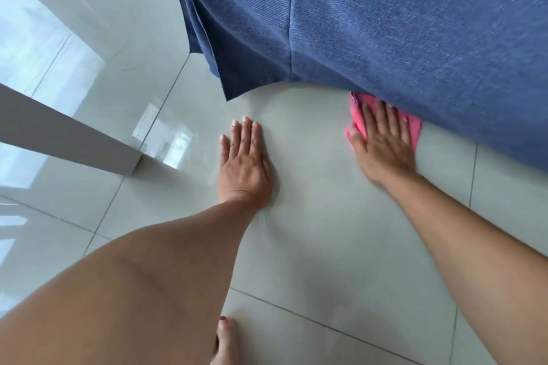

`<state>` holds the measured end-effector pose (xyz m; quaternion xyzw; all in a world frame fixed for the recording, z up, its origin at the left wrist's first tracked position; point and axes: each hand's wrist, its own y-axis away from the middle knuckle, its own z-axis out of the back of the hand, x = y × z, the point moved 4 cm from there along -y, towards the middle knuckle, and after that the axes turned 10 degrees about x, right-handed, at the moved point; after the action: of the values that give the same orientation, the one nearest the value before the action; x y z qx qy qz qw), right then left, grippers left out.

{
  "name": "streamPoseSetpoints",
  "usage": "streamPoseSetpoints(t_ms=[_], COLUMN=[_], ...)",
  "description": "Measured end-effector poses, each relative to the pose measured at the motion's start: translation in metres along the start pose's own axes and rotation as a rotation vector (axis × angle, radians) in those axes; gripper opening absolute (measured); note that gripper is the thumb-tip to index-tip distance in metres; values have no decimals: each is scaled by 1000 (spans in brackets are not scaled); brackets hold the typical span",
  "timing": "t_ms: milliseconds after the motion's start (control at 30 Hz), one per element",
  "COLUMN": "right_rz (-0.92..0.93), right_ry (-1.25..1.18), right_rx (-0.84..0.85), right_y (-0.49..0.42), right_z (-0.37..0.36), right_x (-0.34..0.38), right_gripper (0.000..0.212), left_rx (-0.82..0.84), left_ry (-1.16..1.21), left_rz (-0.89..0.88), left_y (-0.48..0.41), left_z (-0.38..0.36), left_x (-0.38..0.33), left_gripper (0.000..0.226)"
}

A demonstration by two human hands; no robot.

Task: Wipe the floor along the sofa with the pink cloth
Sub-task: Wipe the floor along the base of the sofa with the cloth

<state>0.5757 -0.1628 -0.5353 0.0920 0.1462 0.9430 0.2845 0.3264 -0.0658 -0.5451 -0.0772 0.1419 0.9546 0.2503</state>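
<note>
Pink cloth (pixel 413 127) flattened on the tiled floor (pixel 326 231) hard against the blue sofa (pixel 400 24) skirt, pinned under the spread right hand (pixel 382 142), grip apart and pressing rather than clamped, for reaching the edge; left hand (pixel 243 160) splayed flat nearby, bare, likely propping body weight.

glossy tiled floor (pixel 311 246), pink cloth (pixel 413 130), flat left hand (pixel 241 161)
</note>
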Motion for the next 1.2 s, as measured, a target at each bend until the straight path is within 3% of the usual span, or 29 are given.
streamPoseSetpoints(t_ms=[100,233,333,400,467,533,667,767,867,967,1033,1100,1200], right_rz=[-16,365,617,650,510,202,-342,-289,45,403,485,347,-157], right_ry=[-38,42,117,173,169,91,-171,-172,-41,86,157,146,-57], right_rx=[9,41,83,113,77,63,-16,-38,-30,46,79,59,8], right_y=[-22,37,110,141,144,121,49,27,64,130,155,151,110], right_z=[4,-19,-40,-49,-43,-29,-1,0,-20,-44,-50,-41,-20], right_x=[66,133,104,48,-20,-75,-88,-41,-1,-16,-58,-111,-165], right_gripper=[68,63,63,66,67,70,65,65,67,66,67,70,70], left_rx=[-1,21,23,0,0,-6,15,49,38,35,22,19,9], left_ry=[0,45,53,43,8,-31,36,78,59,50,22,14,0], left_rz=[-7,-9,-26,-13,18,29,-169,-187,-144,-143,-139,-126,-119], left_y=[0,-2,-2,-1,-1,0,9,16,15,15,16,16,16], left_z=[1,1,2,3,5,7,0,-17,-25,-25,-25,-26,-27], left_x=[-1,2,3,1,-1,-6,-62,-100,-105,-106,-107,-107,-106], left_gripper=[60,58,60,60,59,61,62,57,57,61,63,61,62])
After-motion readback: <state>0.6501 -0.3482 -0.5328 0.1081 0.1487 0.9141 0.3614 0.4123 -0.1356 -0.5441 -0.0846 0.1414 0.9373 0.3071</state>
